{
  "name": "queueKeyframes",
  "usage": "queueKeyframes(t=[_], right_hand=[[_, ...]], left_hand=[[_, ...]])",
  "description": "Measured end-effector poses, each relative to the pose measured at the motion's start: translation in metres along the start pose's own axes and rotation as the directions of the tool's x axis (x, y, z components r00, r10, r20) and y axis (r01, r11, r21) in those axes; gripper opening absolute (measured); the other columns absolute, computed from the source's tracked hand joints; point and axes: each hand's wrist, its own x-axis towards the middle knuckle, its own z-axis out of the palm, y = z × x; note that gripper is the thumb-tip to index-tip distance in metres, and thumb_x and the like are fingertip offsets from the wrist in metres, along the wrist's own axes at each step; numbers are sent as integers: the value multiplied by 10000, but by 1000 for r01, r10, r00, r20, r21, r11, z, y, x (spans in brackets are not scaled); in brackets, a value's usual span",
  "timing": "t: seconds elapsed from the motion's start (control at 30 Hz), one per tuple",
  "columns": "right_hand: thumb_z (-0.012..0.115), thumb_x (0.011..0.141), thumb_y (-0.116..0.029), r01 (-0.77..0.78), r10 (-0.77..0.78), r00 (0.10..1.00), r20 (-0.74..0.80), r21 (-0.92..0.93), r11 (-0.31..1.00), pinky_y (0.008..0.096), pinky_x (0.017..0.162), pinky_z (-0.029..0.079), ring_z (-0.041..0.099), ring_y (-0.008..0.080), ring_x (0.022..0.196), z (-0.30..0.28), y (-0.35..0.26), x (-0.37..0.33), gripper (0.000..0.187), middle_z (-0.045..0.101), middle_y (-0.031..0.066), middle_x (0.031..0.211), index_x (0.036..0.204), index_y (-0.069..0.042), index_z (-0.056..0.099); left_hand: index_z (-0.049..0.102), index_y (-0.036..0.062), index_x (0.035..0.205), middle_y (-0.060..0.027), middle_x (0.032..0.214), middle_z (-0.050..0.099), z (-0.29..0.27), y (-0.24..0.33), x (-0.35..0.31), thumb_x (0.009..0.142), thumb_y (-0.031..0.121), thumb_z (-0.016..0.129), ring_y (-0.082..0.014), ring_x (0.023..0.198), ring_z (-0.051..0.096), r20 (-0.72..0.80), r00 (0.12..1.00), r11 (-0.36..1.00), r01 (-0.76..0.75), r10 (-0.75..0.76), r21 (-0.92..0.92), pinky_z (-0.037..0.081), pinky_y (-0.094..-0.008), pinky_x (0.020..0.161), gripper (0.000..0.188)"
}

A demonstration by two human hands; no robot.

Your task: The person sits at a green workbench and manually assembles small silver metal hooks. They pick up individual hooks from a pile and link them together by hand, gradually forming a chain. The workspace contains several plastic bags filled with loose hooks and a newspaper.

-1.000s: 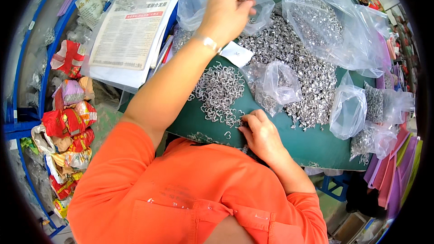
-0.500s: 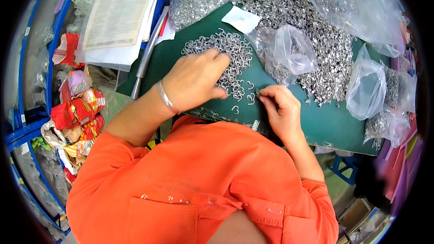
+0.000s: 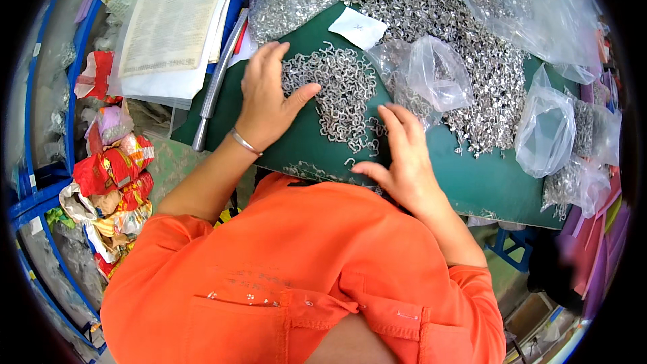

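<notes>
A pile of small curved metal hooks (image 3: 340, 94) lies on the green tabletop (image 3: 296, 152) between my hands. My left hand (image 3: 269, 98) is at the pile's left side, fingers spread and thumb reaching over its edge; it holds nothing. On the other side, my right hand (image 3: 402, 155) has its fingers and thumb apart, the fingertips beside the pile's right edge. A single loose hook (image 3: 349, 162) rests just left of the right thumb. Nothing shows in either palm.
A bigger heap of shiny metal pieces (image 3: 488, 87) spreads at the right, with a clear plastic bag (image 3: 441, 77) beside it. More bags (image 3: 547, 125) stand farther right. A metal rod-like tool (image 3: 217, 84) and papers (image 3: 172, 23) lie at the left; a white slip (image 3: 358, 27) sits behind the pile.
My left hand has drawn back leftward off the pile and spread. My right hand has gone from a pinch to open, its fingers moving up and left. Loose hooks now sit closer to the pile.
</notes>
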Motion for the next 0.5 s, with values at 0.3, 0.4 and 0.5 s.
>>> queueKeyframes(t=[0.3,0.4,0.5], right_hand=[[737,686,-68,146,-151,982,-114,-55,988,499,1047,299,315,481,1255,51,3,53,772,300,314,1349,1334,19,325],[662,688,32,185,-151,966,-208,154,971,485,1037,312,329,469,1248,56,4,65,719,312,301,1341,1323,22,325],[648,680,49,236,-171,957,-233,289,928,470,1034,316,329,460,1253,61,-1,59,741,304,301,1346,1334,22,300]], left_hand=[[495,10,1174,-172,1157,513,32,28,-4,894,371,544,-327,1082,472,-37,998,966,40,-51,-256,336,-422,961,460],[496,3,1148,-173,1116,503,36,38,0,896,314,564,-311,1058,466,-141,972,861,93,-186,-499,343,-403,957,407],[486,-3,1148,-173,1106,487,36,42,-1,899,283,566,-304,1062,451,-215,964,850,22,-159,-527,342,-394,956,388]])
